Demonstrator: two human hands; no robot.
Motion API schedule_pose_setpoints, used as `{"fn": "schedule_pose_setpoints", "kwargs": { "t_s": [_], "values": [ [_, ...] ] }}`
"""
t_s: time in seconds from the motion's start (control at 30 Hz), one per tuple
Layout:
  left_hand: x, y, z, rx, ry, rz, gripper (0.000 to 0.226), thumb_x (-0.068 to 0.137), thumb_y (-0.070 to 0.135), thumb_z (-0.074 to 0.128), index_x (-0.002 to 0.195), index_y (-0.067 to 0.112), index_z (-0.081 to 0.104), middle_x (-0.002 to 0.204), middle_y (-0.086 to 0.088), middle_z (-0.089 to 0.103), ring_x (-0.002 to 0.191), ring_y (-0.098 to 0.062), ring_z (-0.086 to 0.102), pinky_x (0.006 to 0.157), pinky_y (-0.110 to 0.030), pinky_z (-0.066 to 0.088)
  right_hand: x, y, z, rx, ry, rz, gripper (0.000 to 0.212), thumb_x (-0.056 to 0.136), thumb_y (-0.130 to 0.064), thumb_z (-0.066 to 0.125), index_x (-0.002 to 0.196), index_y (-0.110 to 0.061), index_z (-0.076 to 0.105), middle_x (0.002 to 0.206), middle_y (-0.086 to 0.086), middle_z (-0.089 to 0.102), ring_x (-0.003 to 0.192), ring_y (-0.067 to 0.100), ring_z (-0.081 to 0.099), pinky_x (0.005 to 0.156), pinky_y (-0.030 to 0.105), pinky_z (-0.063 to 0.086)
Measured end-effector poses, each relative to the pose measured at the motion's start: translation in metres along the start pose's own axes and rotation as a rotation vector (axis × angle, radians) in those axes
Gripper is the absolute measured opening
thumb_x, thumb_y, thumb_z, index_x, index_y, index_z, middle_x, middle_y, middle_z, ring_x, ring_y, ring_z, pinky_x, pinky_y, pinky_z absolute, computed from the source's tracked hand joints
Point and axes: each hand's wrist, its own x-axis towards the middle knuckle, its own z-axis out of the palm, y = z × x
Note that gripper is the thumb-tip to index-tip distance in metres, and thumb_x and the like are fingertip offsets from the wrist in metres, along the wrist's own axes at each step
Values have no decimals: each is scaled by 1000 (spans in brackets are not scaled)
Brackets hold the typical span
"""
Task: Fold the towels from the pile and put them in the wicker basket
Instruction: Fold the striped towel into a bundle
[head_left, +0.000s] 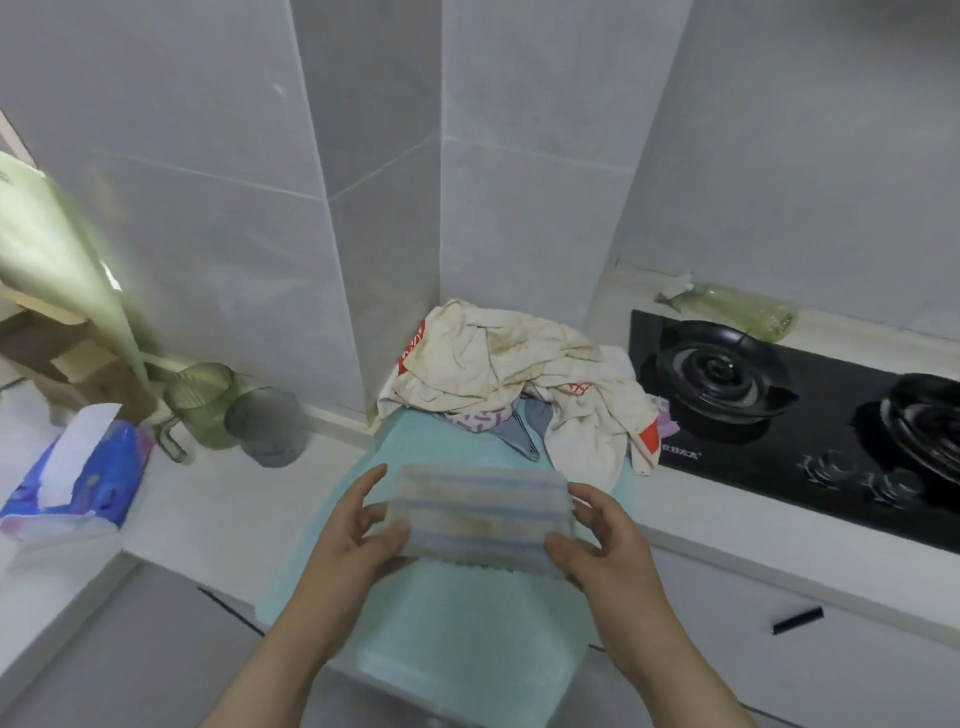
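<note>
A white kitchen counter (218, 499) runs into a corner of grey tiled walls (208, 208). Above its near edge, the left hand (353, 530) and right hand (597, 540) hold a folded striped towel (483, 509) between them. Each hand pinches one short end, with the thumb on the near side and the fingers behind the cloth. The towel is held level and lifted clear of the surface. Directly beneath the grip, a light blue towel (467, 623) lies spread on the counter and drapes over the front edge. Just beyond the held towel, against the corner, sits the pile of towels (519, 374), topped by a crumpled, stained cream cloth with red print. To the right of the grip and well apart is a black gas stove (779, 415), with a green bottle (743, 309) lying behind it. To the left stand a grey cup (267, 426) and a green jug (202, 405), and farther left lies a blue tissue pack (78, 478).
</note>
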Motion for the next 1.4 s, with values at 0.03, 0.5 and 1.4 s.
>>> {"fn": "schedule_pose_setpoints", "kwargs": {
  "t_s": [0.03,0.5,1.4],
  "values": [
    [-4,8,4,9,-16,17,60,78,18,73,130,40,54,113,-4,68,101,-27,69,87,-47,55,-5,-9,-2,4,2,-8,49,83,-3,72,108,-45,65,123,-8,63,100,28,67,88,46,57],
    [-1,77,101,147,-242,199,52,89,3,66,126,38,58,128,14,64,99,-24,70,88,-37,57,-33,-86,-81,66,123,-175,52,85,10,62,122,-28,60,120,-3,64,80,12,68,71,28,56],
    [-46,-9,613,230,-706,114,54,89,-5,61,134,24,56,125,7,67,101,-28,69,92,-46,54,-94,-82,-567,92,613,-198,42,89,-2,66,115,-34,61,115,-9,66,91,14,70,64,23,55]
  ]
}}
